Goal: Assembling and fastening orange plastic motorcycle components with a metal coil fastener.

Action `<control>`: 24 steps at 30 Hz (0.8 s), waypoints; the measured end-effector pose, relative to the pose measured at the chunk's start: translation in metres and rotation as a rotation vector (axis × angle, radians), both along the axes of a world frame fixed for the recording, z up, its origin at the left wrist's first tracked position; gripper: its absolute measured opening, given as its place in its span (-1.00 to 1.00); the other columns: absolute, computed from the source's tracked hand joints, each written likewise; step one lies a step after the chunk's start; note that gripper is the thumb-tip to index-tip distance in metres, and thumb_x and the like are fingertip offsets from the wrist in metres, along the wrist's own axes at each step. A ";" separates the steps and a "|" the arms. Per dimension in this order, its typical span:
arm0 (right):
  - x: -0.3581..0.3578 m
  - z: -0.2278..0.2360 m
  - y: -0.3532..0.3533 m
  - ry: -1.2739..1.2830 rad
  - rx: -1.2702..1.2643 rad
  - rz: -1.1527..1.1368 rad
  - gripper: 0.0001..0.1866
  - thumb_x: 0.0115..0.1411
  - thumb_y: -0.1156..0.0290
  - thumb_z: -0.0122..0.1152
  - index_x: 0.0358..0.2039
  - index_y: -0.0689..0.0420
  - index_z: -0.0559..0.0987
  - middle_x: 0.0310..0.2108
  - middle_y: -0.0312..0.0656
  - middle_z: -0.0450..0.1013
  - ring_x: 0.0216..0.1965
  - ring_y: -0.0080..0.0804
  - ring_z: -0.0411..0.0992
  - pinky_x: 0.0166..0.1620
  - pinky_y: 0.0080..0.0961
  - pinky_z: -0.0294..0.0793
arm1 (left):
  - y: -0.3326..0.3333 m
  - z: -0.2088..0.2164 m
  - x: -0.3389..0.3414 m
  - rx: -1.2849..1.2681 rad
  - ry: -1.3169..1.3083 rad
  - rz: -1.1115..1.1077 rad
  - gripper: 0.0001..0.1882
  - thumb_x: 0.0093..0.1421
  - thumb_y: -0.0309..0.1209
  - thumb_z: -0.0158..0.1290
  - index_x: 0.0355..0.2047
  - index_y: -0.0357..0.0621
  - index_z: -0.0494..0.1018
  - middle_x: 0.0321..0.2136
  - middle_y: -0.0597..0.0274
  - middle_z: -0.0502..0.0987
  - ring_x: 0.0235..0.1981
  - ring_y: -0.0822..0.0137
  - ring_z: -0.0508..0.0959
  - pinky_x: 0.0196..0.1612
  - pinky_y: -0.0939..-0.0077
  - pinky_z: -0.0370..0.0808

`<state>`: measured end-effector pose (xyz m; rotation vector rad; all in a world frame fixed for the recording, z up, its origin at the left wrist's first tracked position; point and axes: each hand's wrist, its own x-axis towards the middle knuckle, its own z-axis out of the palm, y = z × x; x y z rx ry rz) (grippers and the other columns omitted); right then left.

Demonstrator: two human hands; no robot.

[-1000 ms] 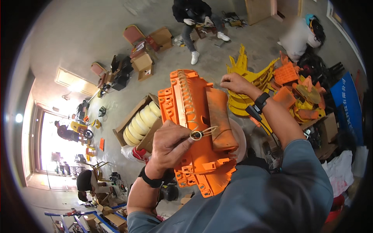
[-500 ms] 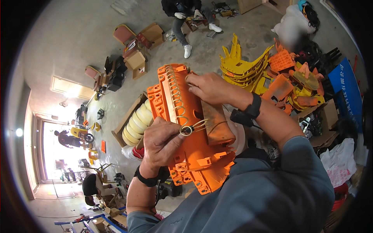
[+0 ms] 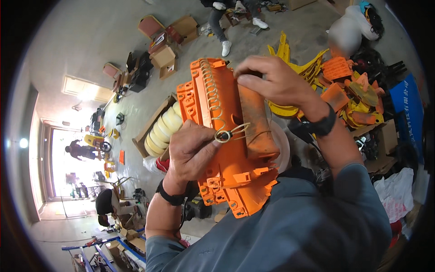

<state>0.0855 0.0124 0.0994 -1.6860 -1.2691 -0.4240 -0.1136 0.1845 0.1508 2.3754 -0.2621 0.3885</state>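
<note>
An orange plastic housing [image 3: 233, 156] lies tilted in front of my body, with slots and tabs along its edges. A pale coiled cable [image 3: 213, 93] runs along its upper part and ends in a small ring with loose loops. Between thumb and forefinger, my left hand [image 3: 192, 149] pinches the ring end of that cable above the housing. My right hand [image 3: 274, 81] is closed at the housing's far right edge, fingers bent; what its fingertips grip is hidden. Below it, a curved, dirt-stained orange panel [image 3: 258, 120] sits against the housing.
A box of pale yellow rolls [image 3: 161, 131] stands left of the housing. Stacked yellow parts [image 3: 299, 72] and a heap of orange parts [image 3: 337, 70] lie to the right. Cardboard boxes [image 3: 164, 60] sit on the floor beyond. A person [image 3: 222, 20] sits at the far side; others are at the left.
The housing has shifted slightly away from me. My right hand has moved right and farther away, its fingers more arched, showing more of the stained panel. My left hand keeps its pinch.
</note>
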 end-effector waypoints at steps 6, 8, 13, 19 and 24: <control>-0.049 -0.002 -0.017 0.466 -0.066 0.589 -0.90 0.11 0.51 0.28 -0.35 0.22 0.59 -0.46 -0.20 0.55 -0.40 -0.39 0.54 -0.31 -0.53 0.48 | 0.003 -0.002 -0.001 -0.019 0.021 -0.004 -0.91 0.02 -0.53 0.18 -0.40 -0.22 0.56 -0.59 0.20 0.53 -0.57 0.26 0.41 -0.39 0.43 0.31; -0.056 -0.012 -0.015 0.531 -0.050 0.612 -0.89 0.10 0.50 0.29 -0.35 0.22 0.59 -0.46 -0.19 0.55 -0.40 -0.38 0.54 -0.32 -0.52 0.48 | 0.004 -0.004 -0.001 -0.026 0.019 -0.010 -0.89 0.01 -0.54 0.18 -0.40 -0.24 0.56 -0.58 0.17 0.54 -0.57 0.26 0.41 -0.38 0.43 0.32; -0.083 -0.034 -0.008 0.553 -0.054 0.616 -0.88 0.10 0.49 0.30 -0.36 0.22 0.57 -0.47 -0.16 0.53 -0.44 -0.34 0.52 -0.35 -0.46 0.45 | 0.004 -0.009 -0.003 -0.115 0.025 0.014 -0.88 0.01 -0.56 0.17 -0.39 -0.30 0.55 -0.52 0.13 0.57 -0.53 0.28 0.43 -0.36 0.44 0.34; -0.089 -0.034 -0.002 0.294 0.168 0.496 -0.89 0.08 0.51 0.30 -0.38 0.23 0.56 -0.50 -0.16 0.47 -0.47 -0.27 0.48 -0.38 -0.41 0.40 | 0.003 -0.008 -0.006 -0.147 0.070 0.049 -0.88 0.03 -0.56 0.17 -0.38 -0.30 0.55 -0.51 0.14 0.58 -0.50 0.29 0.44 -0.35 0.44 0.36; -0.091 -0.027 -0.013 0.608 0.038 0.562 -0.88 0.07 0.50 0.31 -0.40 0.27 0.56 -0.48 -0.14 0.48 -0.45 -0.25 0.49 -0.37 -0.41 0.41 | 0.003 -0.006 -0.004 -0.126 0.035 0.027 -0.88 0.02 -0.55 0.18 -0.38 -0.29 0.55 -0.51 0.13 0.58 -0.51 0.28 0.44 -0.36 0.44 0.35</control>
